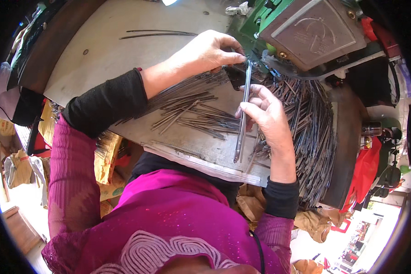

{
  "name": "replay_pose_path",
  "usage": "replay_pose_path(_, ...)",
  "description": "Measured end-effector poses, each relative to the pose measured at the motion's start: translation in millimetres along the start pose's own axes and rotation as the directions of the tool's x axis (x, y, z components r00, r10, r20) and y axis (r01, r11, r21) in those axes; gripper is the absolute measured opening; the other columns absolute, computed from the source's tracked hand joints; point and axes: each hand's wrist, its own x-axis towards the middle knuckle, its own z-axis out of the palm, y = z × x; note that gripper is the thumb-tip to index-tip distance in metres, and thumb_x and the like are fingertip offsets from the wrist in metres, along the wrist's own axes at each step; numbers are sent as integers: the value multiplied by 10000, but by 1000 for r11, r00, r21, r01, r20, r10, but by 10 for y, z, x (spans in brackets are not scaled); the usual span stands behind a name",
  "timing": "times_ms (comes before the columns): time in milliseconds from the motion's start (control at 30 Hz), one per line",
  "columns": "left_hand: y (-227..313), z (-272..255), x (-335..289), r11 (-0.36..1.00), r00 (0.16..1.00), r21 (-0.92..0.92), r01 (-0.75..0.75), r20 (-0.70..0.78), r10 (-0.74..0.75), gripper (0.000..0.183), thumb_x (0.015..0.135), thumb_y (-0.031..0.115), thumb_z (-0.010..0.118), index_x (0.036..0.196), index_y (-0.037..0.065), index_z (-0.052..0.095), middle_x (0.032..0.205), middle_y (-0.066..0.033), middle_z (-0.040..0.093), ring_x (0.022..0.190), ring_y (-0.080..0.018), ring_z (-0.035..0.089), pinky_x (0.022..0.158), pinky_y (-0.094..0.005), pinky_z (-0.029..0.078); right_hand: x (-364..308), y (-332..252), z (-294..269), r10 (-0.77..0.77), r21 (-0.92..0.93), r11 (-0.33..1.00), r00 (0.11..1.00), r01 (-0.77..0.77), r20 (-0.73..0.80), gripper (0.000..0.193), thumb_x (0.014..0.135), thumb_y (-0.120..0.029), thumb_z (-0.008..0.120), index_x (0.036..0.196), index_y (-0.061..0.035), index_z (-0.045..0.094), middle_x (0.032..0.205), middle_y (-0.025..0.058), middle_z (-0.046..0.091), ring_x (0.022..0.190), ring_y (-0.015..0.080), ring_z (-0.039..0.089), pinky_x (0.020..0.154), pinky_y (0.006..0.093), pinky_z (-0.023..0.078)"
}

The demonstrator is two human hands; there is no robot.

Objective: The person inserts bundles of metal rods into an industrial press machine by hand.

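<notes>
many thin metal rods lie heaped at the right of the grey worktable, with a smaller loose bundle near its middle. at the far right sits a green press machine. the right hand pinches one long rod upright toward the press, while the left hand closes fingertips on its far end; feeding it straight and steady would likely serve best.

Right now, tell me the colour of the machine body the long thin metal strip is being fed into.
Green machine body, grey metal cover plate; head view shows it best.
</notes>
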Motion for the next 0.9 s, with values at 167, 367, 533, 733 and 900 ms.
replay_pose_path(167, -1, 60, 9, 972, 998, -232, 28, 60, -14, 364, 852, 292, 610, 1077, 6, 619, 801, -24, 602, 640, -73, 493, 564, -223, 408, -5, 27, -6, 16, 26, 1000, 1000, -16, 23, 309, 831, -99, 581, 1110, 4, 495, 729, 63, 639, 581, 83, 565, 518, 215, 452)
replay_pose_path(367, -20, 121, -19, 913, 995, -400, 85, 74, -61, 372, 839, 256, 615, 1121, 13, 595, 843, -29, 611, 666, -76, 481, 601, -228, 408, 10, 31, -22, 20, 39, 999, 999, -21, 28, 318, 830, -95, 582, 1115, 11, 488, 730, 67, 638, 592, 89, 571, 515, 220, 455)
replay_pose_path(533, 24, 138, -39, 916, 993, -388, 101, 88, -72, 343, 842, 226, 608, 1105, 6, 595, 841, -30, 610, 648, -78, 471, 581, -225, 401, 12, 43, -32, 18, 25, 1000, 1000, -18, 17, 327, 825, -87, 582, 1123, 10, 489, 731, 70, 638, 593, 90, 569, 523, 220, 453)
replay_pose_path(733, 79, 141, -48, 902, 991, -414, 122, 94, -91, 319, 850, 212, 596, 1084, -6, 597, 827, -34, 610, 607, -79, 466, 552, -217, 394, -15, 5, -10, 4, 48, 999, 1000, -3, -14, 324, 824, -104, 578, 1120, 4, 500, 736, 74, 636, 586, 89, 566, 529, 212, 449)
replay_pose_path(900, 51, 153, -13, 912, 993, -400, 92, 106, -53, 314, 854, 218, 593, 1066, -12, 598, 803, -33, 607, 577, -76, 463, 522, -215, 386, -8, 38, -16, -20, 62, 998, 999, 22, -29, 327, 823, -104, 577, 1119, 10, 499, 745, 81, 637, 583, 98, 574, 527, 216, 458)
